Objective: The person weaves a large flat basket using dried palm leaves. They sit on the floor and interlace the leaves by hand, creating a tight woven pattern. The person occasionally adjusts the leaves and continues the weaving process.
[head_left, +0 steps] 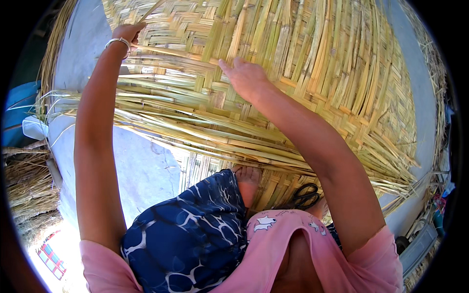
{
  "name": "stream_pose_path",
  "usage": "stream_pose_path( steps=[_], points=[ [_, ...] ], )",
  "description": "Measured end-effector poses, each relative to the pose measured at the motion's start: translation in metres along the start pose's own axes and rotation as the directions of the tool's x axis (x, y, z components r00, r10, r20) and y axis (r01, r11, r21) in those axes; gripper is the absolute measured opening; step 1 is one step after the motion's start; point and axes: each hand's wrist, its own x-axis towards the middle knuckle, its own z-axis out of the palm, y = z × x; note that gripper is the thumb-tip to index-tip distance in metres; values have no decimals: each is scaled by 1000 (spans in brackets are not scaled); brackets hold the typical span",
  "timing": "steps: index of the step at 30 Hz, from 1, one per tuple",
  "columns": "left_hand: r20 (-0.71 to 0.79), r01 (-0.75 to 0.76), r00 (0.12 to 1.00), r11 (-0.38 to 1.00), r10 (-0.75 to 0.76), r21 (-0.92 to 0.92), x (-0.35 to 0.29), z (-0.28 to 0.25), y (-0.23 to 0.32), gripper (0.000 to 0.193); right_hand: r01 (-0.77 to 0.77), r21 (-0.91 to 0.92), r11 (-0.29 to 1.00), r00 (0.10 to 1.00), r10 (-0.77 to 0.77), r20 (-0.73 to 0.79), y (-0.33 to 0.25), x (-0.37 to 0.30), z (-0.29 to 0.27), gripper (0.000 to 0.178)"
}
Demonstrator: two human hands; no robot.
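Around the mat [288, 44] we have grey floor [141, 161], with dry straw [29, 190] heaped at far left, a white tub [35, 128] and something blue [22, 107] above it. At lower right sits a grey crate [419, 248] we see only in part. Close to us, our foot [247, 184] rests by the mat's near edge, and a black looped thing [306, 196], too partial to name, lies to its right. Our patterned blue cloth [185, 234] and pink shirt [293, 224] fill the foreground. Our right forearm crosses the near edge and hides part of the weave; our left one passes over the loose ends at the left.

The mat spreads beneath and beyond both hands. Our left hand [129, 34], a bracelet at its wrist, is at the mat's left side, its fingers curled tight around a thin strip [154, 10] that slants up and right. Our right hand [244, 78] is over the middle, forefinger stretched out, the digits we can see parted, with nothing visible in their grasp; we cannot tell whether the fingertip touches the weave.
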Motion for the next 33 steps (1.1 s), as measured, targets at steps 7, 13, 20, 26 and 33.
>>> stream_pose_path(
  steps=[7,13,20,26,33],
  points=[
    [-247,143,947,419,205,897,47,-85,-151,20,-11,-4,1000,1000,11,-15,-6,-1,1,58],
    [-493,504,862,300,-116,810,-5,-184,-168,32,38,-8,999,995,-39,-87,-5,0,7,57],
    [-690,688,714,310,-122,656,-57,-252,-144,24,40,-28,999,999,-40,-7,-10,-20,-9,54],
    [-814,113,252,851,-524,-513,-37,-153,-83,66,36,335,941,960,61,-273,29,-81,10,50],
    [-663,210,533,677,525,705,-6,-134,-172,69,166,465,870,940,3,-340,-4,-198,4,40]
  ],
)
